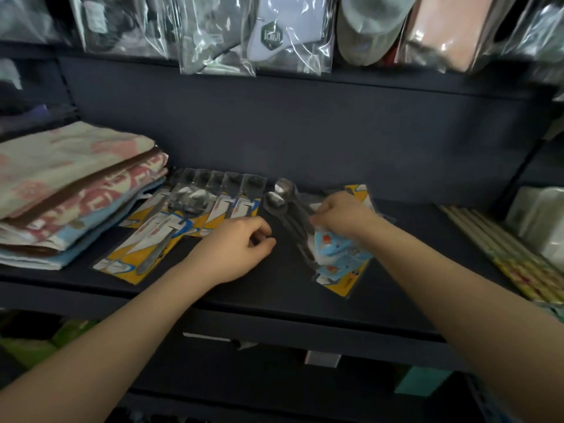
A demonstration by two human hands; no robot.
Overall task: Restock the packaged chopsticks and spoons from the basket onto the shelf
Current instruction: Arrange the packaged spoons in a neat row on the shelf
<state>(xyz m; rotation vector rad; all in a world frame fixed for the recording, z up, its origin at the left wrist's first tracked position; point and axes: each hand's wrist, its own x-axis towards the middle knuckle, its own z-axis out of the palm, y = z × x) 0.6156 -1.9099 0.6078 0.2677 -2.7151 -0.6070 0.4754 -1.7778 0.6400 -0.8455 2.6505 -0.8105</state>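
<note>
I see the clear-plastic spoon packs w/ yellow-and-blue backing cards (332, 242) lying flat on the dark shelf board (274, 288), roughly mid-shelf, spoon bowls pointing to the back wall. My right hand (341, 213) sits on top of this stack, fingers curled down onto the wrap near its upper part; looks like a grip on the plastic, tho the fingertips are partly hidden. Just left of that stack, my left hand (236, 247) hovers low over bare shelf, fingers loosely curled, thumb near forefinger, nothing in it as far as I can tell. Further left of the stack, a fanned row of same-type yellow-card spoon packs (195, 209) lies overlapped, one pack slid forward toward the shelf edge. Beyond those, a pile of folded pink, brown and blue towels (70, 190). Right of the stack, well apart, long pale chopstick packs (500, 251) run diagonally. Above, clear-bagged goods (287, 35) hang.
</note>
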